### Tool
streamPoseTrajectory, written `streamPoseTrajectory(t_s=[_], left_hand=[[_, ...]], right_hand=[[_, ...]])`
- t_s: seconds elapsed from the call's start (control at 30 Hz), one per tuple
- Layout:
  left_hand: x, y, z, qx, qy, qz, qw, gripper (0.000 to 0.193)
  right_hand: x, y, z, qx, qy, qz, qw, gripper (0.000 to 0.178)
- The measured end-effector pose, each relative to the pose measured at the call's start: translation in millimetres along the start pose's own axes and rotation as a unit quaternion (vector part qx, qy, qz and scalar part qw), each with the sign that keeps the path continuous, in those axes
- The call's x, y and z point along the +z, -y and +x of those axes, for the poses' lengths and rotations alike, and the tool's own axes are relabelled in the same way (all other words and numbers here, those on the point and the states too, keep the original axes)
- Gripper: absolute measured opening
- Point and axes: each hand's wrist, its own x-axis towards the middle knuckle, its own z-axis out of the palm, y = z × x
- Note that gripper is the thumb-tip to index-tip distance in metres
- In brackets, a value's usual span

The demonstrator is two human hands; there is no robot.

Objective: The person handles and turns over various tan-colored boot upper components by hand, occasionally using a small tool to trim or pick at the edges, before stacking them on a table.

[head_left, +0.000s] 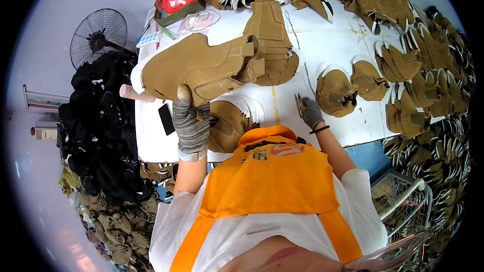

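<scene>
Through the head camera I have my left hand [193,127] closed on a tan boot upper [169,65], thumb over its near edge and the other fingers mostly hidden. That hold seems meant to turn the stitched strap side toward my view, above the white table [365,123] and a nested stack of tan uppers [224,127]. Another upper [276,48] shows at its right end; whether they touch, I cannot tell. My right hand [311,113] curls around a slim metal tool [298,103], perhaps thread snips, apart from the leather-like piece, probably to spare it a nick. Bundled uppers [409,115] at far right sit nested, likely to save room
</scene>
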Motion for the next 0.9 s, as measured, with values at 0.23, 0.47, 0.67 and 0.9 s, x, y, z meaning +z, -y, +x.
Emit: streamPoseTrajectory(t_s=[0.23, 0.47, 0.67, 0.9], left_hand=[[8, 11, -1, 0.021, -0.025, 0.145, 0.989, 0.057], [28, 13, -10, 0.029, -0.002, 0.178, 0.984, 0.059], [27, 12, -15, 0.041, 0.004, 0.27, 0.962, 0.062], [20, 16, -18, 0.046, 0.001, 0.212, 0.976, 0.063]], right_hand=[[-149, 165, 2, -0.044, -0.104, 0.347, 0.931, 0.028], [-183, 212, -16, -0.243, -0.203, -0.033, 0.948, 0.017], [-192, 225, -23, -0.207, -0.199, -0.084, 0.954, 0.016], [-195, 230, -25, -0.19, -0.219, -0.055, 0.956, 0.025]])
